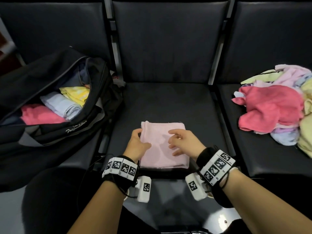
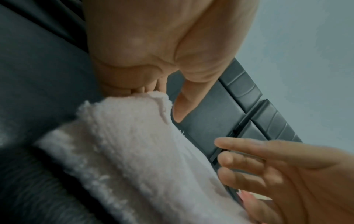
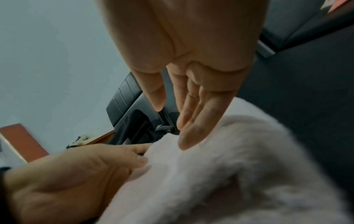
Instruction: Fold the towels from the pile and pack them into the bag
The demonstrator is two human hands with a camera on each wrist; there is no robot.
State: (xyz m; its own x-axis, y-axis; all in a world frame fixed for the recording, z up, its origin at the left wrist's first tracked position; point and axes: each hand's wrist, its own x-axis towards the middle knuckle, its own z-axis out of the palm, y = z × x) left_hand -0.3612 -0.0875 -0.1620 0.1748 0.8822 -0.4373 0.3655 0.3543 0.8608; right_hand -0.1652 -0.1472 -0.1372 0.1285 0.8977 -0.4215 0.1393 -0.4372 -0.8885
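Note:
A folded pale pink towel (image 1: 162, 157) (image 2: 134, 151) (image 3: 229, 174) lies flat near the front edge of the middle black seat (image 1: 168, 102). My left hand (image 1: 137, 141) (image 2: 159, 89) holds its left edge, thumb on top and fingers tucked round the border. My right hand (image 1: 180, 142) (image 3: 178, 113) hovers over the towel's right half with relaxed, spread fingers and holds nothing. The open black bag (image 1: 55, 129) on the left seat contains folded pink, pale blue and yellow towels. On the right seat is the loose towel pile (image 1: 273, 105), with a bright pink one on top.
Metal dividers (image 1: 214, 68) separate the three seats, and the seat backs rise behind. The far part of the middle seat is bare. My dark-clothed knee (image 1: 55, 200) is at the lower left, below the bag.

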